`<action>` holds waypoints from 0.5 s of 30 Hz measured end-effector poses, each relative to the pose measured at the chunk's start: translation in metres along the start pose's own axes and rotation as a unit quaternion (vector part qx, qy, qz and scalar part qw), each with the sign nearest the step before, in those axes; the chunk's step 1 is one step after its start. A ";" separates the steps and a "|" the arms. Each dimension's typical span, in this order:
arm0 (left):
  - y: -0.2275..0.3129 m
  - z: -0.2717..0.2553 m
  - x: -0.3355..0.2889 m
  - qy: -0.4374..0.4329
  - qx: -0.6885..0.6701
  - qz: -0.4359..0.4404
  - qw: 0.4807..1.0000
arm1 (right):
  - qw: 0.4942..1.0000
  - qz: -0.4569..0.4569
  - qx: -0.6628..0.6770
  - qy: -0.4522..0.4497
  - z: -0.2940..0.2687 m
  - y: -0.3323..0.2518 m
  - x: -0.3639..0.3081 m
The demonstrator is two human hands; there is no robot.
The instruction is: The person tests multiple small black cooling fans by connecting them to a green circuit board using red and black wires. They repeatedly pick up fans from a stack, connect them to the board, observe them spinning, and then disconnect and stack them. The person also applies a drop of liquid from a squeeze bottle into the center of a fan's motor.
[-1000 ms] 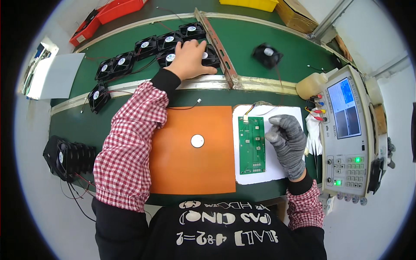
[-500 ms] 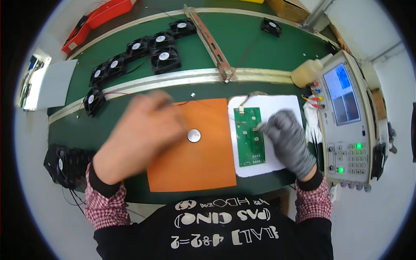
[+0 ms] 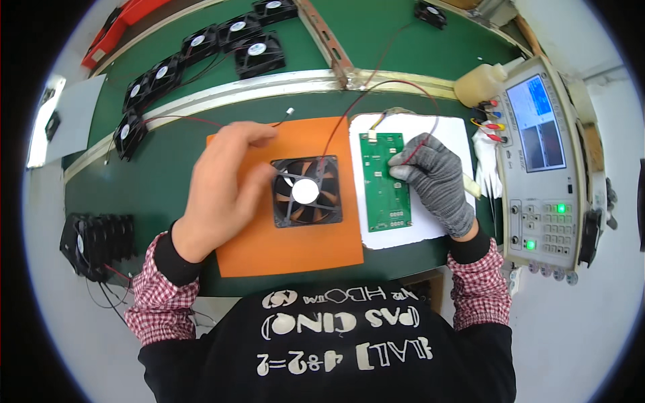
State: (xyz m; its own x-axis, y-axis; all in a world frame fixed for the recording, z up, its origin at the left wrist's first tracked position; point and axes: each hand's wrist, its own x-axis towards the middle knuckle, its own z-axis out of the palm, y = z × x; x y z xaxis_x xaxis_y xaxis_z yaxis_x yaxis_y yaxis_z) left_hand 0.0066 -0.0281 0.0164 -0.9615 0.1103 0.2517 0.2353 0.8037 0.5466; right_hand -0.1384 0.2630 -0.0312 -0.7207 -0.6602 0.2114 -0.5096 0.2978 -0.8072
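Observation:
A square black fan (image 3: 281,216) with a white round centre lies on an orange mat (image 3: 289,255). My bare left hand (image 3: 225,181) is open beside the fan's left edge, its thumb close to the frame. A thin red and dark wire (image 3: 403,82) arches from the fan to my right hand. In a grey knitted glove, my right hand (image 3: 440,178) pinches the wire's end over a green circuit board (image 3: 386,201). The glove hides the wire's tip, so I cannot tell whether it touches the board. The board rests on a white pad (image 3: 430,228).
Several black fans (image 3: 238,27) stand beyond a pale rail (image 3: 228,92), with more stacked (image 3: 101,242) at the left. On the right are a bench instrument (image 3: 537,195) with a lit screen, a yellowish bottle (image 3: 480,84) and coloured clip leads (image 3: 490,126).
A fan now lies on the mat where only a round pale disc showed. My left hand, blurred before, is spread beside it. My right hand now holds the fan's wire.

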 end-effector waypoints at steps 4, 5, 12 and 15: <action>0.016 0.021 -0.006 -0.043 -0.042 0.014 0.998 | 1.000 0.007 0.010 -0.022 -0.003 0.003 0.003; 0.019 0.028 -0.006 -0.042 -0.024 0.015 0.999 | 1.000 0.020 0.003 -0.023 -0.004 0.002 0.003; 0.017 0.036 -0.001 -0.021 0.039 0.053 0.998 | 1.000 0.001 -0.001 -0.026 -0.004 -0.001 0.002; 0.020 0.030 -0.001 0.063 0.114 0.143 0.981 | 1.000 -0.008 0.017 0.000 0.001 0.008 0.003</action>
State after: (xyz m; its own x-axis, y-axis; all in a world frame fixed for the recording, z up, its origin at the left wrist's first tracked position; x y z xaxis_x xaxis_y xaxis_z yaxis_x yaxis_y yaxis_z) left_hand 0.0083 0.0055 0.0025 -0.8323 0.2893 0.4728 0.4413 0.8620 0.2495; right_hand -0.1443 0.2632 -0.0374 -0.7126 -0.6643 0.2256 -0.5054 0.2631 -0.8218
